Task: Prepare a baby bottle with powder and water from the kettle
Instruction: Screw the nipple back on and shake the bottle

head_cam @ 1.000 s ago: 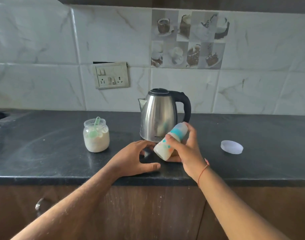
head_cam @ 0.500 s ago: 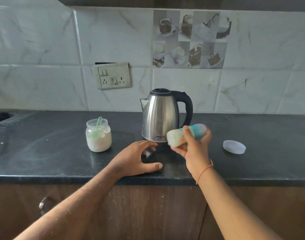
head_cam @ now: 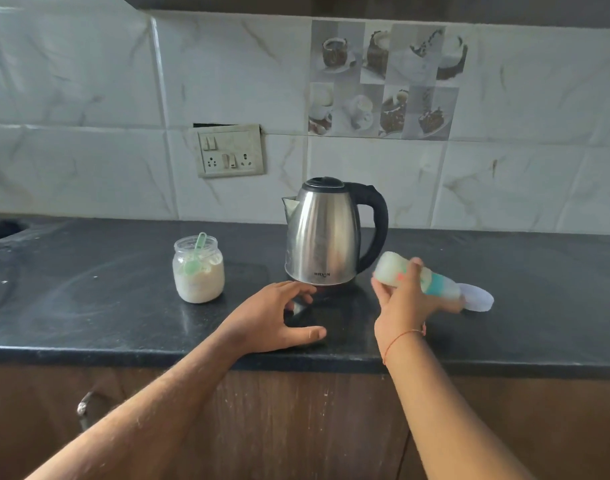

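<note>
My right hand point(head_cam: 405, 306) grips the baby bottle point(head_cam: 391, 273), which holds white liquid and has a teal collar. The bottle lies nearly sideways and blurred, its base toward the kettle and its top pointing right. The steel kettle point(head_cam: 326, 237) with a black handle stands on the dark counter point(head_cam: 88, 306) just left of the bottle. My left hand point(head_cam: 275, 317) rests flat on the counter in front of the kettle, fingers spread, holding nothing. The open powder jar point(head_cam: 198, 273) with a green scoop point(head_cam: 195, 258) inside stands to the left.
A white round lid point(head_cam: 478, 297) lies on the counter right of the bottle, partly behind my right hand. A switch and socket plate point(head_cam: 230, 150) is on the tiled wall. The counter's front edge runs above wooden cabinet doors point(head_cam: 296, 427).
My right hand has swung the bottle from a tilted pose with its top up, over to the right and onto its side. My left hand has stayed on the counter.
</note>
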### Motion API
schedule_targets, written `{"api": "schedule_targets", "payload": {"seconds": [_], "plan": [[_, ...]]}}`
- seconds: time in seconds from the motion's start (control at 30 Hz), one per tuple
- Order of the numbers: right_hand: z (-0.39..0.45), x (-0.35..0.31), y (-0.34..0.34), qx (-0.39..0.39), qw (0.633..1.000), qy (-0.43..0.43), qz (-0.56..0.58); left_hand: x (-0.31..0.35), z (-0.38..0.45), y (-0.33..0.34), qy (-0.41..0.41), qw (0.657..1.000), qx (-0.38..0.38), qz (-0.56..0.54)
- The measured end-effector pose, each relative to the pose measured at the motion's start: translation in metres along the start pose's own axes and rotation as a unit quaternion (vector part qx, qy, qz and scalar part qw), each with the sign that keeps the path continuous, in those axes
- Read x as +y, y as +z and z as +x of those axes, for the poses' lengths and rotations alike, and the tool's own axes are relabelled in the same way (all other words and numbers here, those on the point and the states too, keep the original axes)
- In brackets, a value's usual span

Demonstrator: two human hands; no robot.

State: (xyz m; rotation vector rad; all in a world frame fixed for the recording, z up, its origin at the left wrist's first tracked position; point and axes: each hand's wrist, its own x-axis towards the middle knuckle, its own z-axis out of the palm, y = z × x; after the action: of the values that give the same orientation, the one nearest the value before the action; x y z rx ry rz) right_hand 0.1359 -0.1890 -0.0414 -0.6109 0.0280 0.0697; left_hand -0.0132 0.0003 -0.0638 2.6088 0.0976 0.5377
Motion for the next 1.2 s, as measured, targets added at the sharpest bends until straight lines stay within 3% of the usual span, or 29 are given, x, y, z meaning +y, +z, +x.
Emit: {"api": "schedule_targets", "payload": {"seconds": [0.07,0.1,0.17,0.23,0.27,0.37,0.4,0.47,0.53,0.6,0.63,0.67,0.7,0.77,0.8,0.87,0.93,1.03,1.07,1.13,1.2], "plan": [[-0.01,0.004,0.001,-0.128,0.979,0.078,-0.139,0.002,0.001,-0.003,0.0,1.0,-0.013,0.006],[-0.013,0.003,-0.002,-0.156,0.967,0.121,-0.163,0.002,0.001,-0.002,0.0,1.0,-0.015,0.009],[-0.015,0.002,0.004,-0.133,0.973,0.073,-0.174,0.002,0.001,-0.003,0.001,1.0,-0.012,0.008],[0.001,0.0,-0.003,-0.012,1.0,0.002,-0.024,0.002,0.001,-0.001,0.001,1.0,-0.006,0.0],[0.0,-0.001,-0.002,-0.003,1.0,0.013,0.006,0.0,0.002,0.0,0.003,1.0,-0.002,-0.002],[-0.014,0.002,-0.004,-0.138,0.975,0.101,-0.141,0.0,0.002,-0.001,0.008,1.0,-0.008,0.001],[-0.016,0.0,0.002,-0.136,0.971,0.111,-0.165,0.0,0.002,-0.001,0.01,1.0,-0.004,0.004],[-0.007,-0.001,-0.001,-0.058,0.995,0.021,-0.077,0.002,0.002,-0.002,0.011,1.0,-0.004,0.005],[0.005,-0.002,-0.002,0.006,1.0,0.013,0.008,0.001,0.002,-0.001,0.011,1.0,-0.004,0.004],[-0.007,0.0,0.003,-0.093,0.987,0.074,-0.112,0.0,0.002,-0.002,0.009,1.0,-0.012,0.004],[-0.009,0.001,-0.001,-0.117,0.98,0.117,-0.112,0.0,0.002,-0.001,0.009,1.0,-0.011,0.005],[-0.011,0.0,0.005,-0.111,0.976,0.128,-0.135,0.0,0.002,-0.001,0.009,1.0,-0.005,0.006],[-0.01,0.001,0.006,-0.091,0.985,0.083,-0.117,0.0,0.001,-0.002,0.007,1.0,-0.003,0.007],[0.008,0.001,-0.005,0.003,1.0,-0.014,-0.002,0.002,0.001,-0.001,0.006,1.0,-0.002,0.005],[0.011,0.001,-0.005,0.007,1.0,0.003,0.015,0.001,0.001,0.0,0.004,1.0,0.0,0.003],[-0.006,0.001,0.003,-0.098,0.987,0.073,-0.106,0.001,0.002,-0.002,0.005,1.0,-0.01,0.005],[-0.01,0.001,0.004,-0.105,0.978,0.141,-0.111,0.002,0.002,-0.002,0.006,1.0,-0.012,0.011],[0.01,0.003,-0.006,-0.007,1.0,-0.006,-0.018,0.002,0.001,-0.002,0.005,1.0,-0.01,0.006],[0.013,0.002,-0.007,0.002,1.0,0.008,0.0,0.0,0.001,0.0,0.004,1.0,-0.006,0.004],[-0.006,-0.001,0.001,-0.102,0.986,0.067,-0.114,-0.001,0.002,0.0,0.005,1.0,-0.009,0.008],[-0.008,0.001,0.002,-0.121,0.974,0.114,-0.155,-0.001,0.002,0.0,0.005,1.0,-0.007,0.011]]}}
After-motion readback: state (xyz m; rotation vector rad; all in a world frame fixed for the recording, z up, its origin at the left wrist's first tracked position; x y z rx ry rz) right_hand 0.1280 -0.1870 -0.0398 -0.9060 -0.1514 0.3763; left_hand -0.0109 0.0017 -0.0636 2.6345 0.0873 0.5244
